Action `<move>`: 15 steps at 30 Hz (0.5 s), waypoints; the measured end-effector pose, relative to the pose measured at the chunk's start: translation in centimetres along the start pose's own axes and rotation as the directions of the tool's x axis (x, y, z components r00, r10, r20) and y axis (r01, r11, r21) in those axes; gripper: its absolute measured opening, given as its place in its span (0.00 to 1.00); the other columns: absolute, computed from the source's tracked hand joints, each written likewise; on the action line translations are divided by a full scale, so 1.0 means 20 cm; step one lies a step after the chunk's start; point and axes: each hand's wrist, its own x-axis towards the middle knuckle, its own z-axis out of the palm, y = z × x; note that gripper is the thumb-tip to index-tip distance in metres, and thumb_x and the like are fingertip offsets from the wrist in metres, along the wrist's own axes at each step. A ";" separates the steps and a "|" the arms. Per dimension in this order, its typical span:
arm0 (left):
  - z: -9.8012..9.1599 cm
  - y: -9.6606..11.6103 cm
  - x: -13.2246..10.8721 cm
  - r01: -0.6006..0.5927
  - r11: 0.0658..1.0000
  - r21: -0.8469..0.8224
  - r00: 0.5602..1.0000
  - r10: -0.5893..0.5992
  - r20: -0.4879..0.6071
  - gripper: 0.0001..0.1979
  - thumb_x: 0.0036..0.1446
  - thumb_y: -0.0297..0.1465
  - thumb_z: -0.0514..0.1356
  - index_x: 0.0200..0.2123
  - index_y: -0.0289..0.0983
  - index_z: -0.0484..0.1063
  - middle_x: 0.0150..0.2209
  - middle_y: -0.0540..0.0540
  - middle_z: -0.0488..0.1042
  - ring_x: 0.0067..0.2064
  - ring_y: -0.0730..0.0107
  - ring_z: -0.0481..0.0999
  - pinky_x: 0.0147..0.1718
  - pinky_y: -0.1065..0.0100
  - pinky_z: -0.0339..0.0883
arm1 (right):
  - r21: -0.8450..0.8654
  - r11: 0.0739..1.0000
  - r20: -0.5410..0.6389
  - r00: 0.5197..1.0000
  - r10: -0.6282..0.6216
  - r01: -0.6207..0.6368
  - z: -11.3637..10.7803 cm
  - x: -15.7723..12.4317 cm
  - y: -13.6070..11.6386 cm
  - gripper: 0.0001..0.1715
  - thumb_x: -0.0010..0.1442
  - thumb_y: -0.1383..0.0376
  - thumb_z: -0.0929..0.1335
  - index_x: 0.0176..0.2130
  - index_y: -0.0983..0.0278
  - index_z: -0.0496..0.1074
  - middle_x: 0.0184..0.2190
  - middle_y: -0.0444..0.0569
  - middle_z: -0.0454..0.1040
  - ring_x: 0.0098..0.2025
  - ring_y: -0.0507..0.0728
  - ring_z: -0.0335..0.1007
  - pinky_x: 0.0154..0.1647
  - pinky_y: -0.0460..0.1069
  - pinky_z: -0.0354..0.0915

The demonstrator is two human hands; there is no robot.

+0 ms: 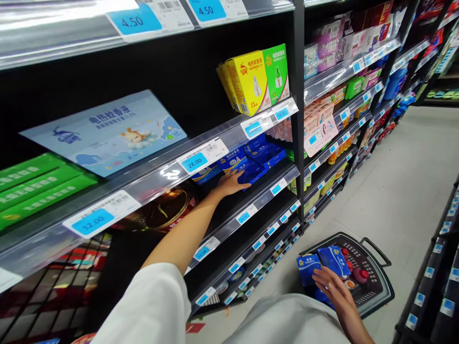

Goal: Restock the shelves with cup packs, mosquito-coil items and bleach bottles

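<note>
My left hand (232, 183) reaches into a shop shelf and lies on a dark blue box (253, 173) among several blue boxes (267, 152) stacked there; its fingers curl over the box's edge. Down at the lower right, my right hand (332, 284) rests with spread fingers on two blue boxes (324, 265) held over a dark shopping basket (373, 286). The basket stands on the floor and holds items with red caps (360, 274).
Yellow and green boxes (258, 81) stand on the shelf above, with a pale blue flat pack (107, 131) and green packs (39, 186) to the left. Price tags (202, 156) line the shelf rails. The aisle floor (412, 191) runs off to the right between shelving units.
</note>
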 end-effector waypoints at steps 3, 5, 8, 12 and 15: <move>0.00 0.05 -0.05 0.026 1.000 -0.001 0.998 -0.026 -0.053 0.41 0.58 0.52 0.62 0.69 0.39 0.60 0.70 0.36 0.60 0.70 0.46 0.59 0.68 0.53 0.53 | -0.016 0.999 -0.036 0.999 0.036 -0.036 -0.01 0.00 0.03 0.29 0.54 0.44 0.76 0.50 0.56 0.80 0.52 0.58 0.79 0.54 0.70 0.76 0.63 0.71 0.62; 0.00 0.09 -0.11 0.039 0.999 0.005 0.994 -0.038 -0.098 0.37 0.61 0.49 0.60 0.68 0.38 0.60 0.70 0.36 0.59 0.71 0.47 0.57 0.69 0.52 0.51 | -0.042 0.996 -0.052 0.996 0.071 -0.073 -0.03 0.01 0.06 0.30 0.53 0.43 0.76 0.49 0.57 0.80 0.51 0.58 0.80 0.53 0.69 0.77 0.62 0.70 0.63; 0.02 0.15 -0.23 -0.001 1.000 0.017 0.993 0.003 -0.120 0.32 0.66 0.48 0.53 0.67 0.39 0.62 0.71 0.38 0.58 0.72 0.48 0.54 0.69 0.50 0.51 | -0.112 0.985 -0.097 0.988 0.120 -0.130 -0.07 0.03 0.10 0.32 0.51 0.42 0.77 0.48 0.57 0.79 0.49 0.57 0.80 0.51 0.69 0.78 0.59 0.68 0.66; 0.09 0.19 -0.43 -0.051 0.998 0.028 0.995 0.053 -0.089 0.32 0.70 0.48 0.43 0.68 0.37 0.62 0.71 0.35 0.57 0.71 0.43 0.55 0.68 0.45 0.53 | -0.302 0.928 -0.230 0.962 0.151 -0.218 -0.17 0.10 0.20 0.36 0.47 0.38 0.75 0.46 0.59 0.77 0.45 0.55 0.82 0.48 0.67 0.79 0.53 0.63 0.71; 0.14 0.19 -0.51 -0.019 1.000 0.002 0.988 0.019 -0.153 0.31 0.70 0.45 0.42 0.69 0.38 0.61 0.73 0.34 0.52 0.72 0.42 0.53 0.68 0.44 0.52 | -0.437 0.851 -0.373 0.919 0.124 -0.292 -0.28 0.20 0.30 0.29 0.47 0.44 0.75 0.40 0.61 0.77 0.41 0.54 0.82 0.46 0.66 0.78 0.49 0.60 0.73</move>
